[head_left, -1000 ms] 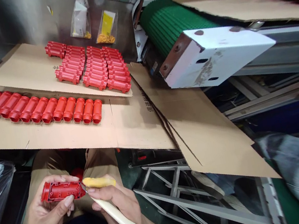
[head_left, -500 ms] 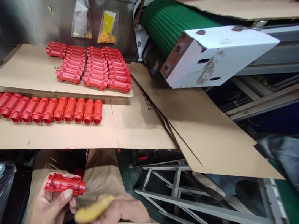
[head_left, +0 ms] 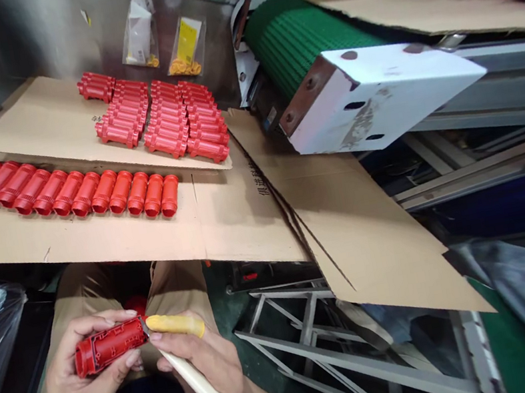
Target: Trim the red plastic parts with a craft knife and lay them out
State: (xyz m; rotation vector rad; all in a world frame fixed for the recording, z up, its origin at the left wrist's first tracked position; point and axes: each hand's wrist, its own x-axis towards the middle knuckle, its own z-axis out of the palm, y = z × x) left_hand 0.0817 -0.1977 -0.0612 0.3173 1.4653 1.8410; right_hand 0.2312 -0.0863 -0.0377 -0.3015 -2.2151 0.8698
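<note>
My left hand [head_left: 77,371] is closed around a red plastic cylindrical part [head_left: 116,345], its open side with ribs and dark edging turned up. Pinched in my right hand [head_left: 204,359] is a slim cream-handled tool [head_left: 205,389] with a black section near its far end. A yellow finger cot [head_left: 176,325] covers my right index finger, which lies along the tool's front. The tool's small grey tip is at the right end of the red part and appears to touch it. Both hands are over my lap, below the table edge.
On the cardboard-covered table [head_left: 242,227] lie a long row of red tubes [head_left: 89,194] and grouped red parts [head_left: 162,119]. Two small plastic bags [head_left: 185,47] lie behind. A green conveyor [head_left: 301,40] stands right, a metal frame [head_left: 361,355] below. A plastic-lined crate [head_left: 3,310] with red parts is left.
My right hand has brought the tool up against the red part's right end and its handle now points more downward. My left hand has turned the part, showing its inner side.
</note>
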